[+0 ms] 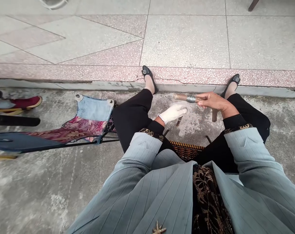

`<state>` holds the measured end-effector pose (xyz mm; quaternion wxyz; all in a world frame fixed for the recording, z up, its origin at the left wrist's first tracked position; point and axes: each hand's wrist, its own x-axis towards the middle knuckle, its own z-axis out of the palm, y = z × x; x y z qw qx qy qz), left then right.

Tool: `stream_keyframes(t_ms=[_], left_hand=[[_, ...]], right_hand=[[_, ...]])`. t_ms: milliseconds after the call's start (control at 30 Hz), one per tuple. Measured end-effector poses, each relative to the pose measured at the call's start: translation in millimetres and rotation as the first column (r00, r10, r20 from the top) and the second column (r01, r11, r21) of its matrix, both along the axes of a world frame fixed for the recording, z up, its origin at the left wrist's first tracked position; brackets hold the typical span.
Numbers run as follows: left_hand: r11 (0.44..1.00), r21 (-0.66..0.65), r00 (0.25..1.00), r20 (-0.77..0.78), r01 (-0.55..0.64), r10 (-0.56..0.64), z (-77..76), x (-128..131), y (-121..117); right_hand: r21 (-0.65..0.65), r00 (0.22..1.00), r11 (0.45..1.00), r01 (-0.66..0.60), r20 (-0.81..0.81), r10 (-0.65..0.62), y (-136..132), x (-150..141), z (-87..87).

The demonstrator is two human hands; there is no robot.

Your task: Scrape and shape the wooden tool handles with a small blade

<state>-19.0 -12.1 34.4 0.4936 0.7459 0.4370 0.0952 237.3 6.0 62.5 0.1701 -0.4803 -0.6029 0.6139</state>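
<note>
My right hand (213, 101), bare, is closed round a brown wooden stick (179, 97) that points left. Shiny metal wire (191, 98) is wound in a tight band about the stick, just left of my fingertips. Below that hand, a brown wooden piece (214, 115) sticks down; whether it belongs to the stick is hidden. My left hand (173, 112) wears a white knit glove and is apart from the stick, lower and to the left. Its fingers are pressed together. A small dark, rusty-looking piece (178, 121) shows under the glove; I cannot tell if it is held.
Between my legs is the woven edge of a seat (186, 150). At left a folding cloth lounger (89, 125) stands close to my knee, with a person's red shoe (28, 102) beyond it. A raised tiled step (186, 76) runs before my feet.
</note>
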Motion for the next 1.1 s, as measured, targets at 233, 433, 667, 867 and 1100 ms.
stream_keyframes(t_ms=[233, 433, 667, 867, 1100], left_hand=[[0.998, -0.005, 0.997, -0.034, 0.065, -0.065, -11.7, 1.1, 1.7], [0.988, 0.075, 0.986, -0.111, 0.132, -0.124, -14.7, -4.1, 2.2], [0.976, 0.130, 0.969, -0.199, 0.177, -0.149, -5.8, -11.3, 5.6], [0.967, 0.202, 0.984, -0.128, 0.152, -0.128, -3.7, -11.4, 5.2], [1.000, 0.022, 1.000, 0.015, 0.005, -0.005, -15.9, -10.2, 11.3]], right_hand=[[0.105, 0.929, 0.993, 0.050, 0.360, -0.085, 3.3, -5.8, -10.7], [0.168, 0.701, 0.967, -0.191, 0.713, 0.014, 1.3, -18.2, -5.6], [0.046, 0.539, 0.941, -0.337, 0.828, 0.152, 1.1, -20.7, -11.8], [-0.122, 0.644, 0.880, -0.459, 0.636, 0.424, -4.8, -22.5, -15.3], [-0.152, 0.843, 0.846, -0.511, 0.102, 0.528, -3.4, -7.9, 4.0]])
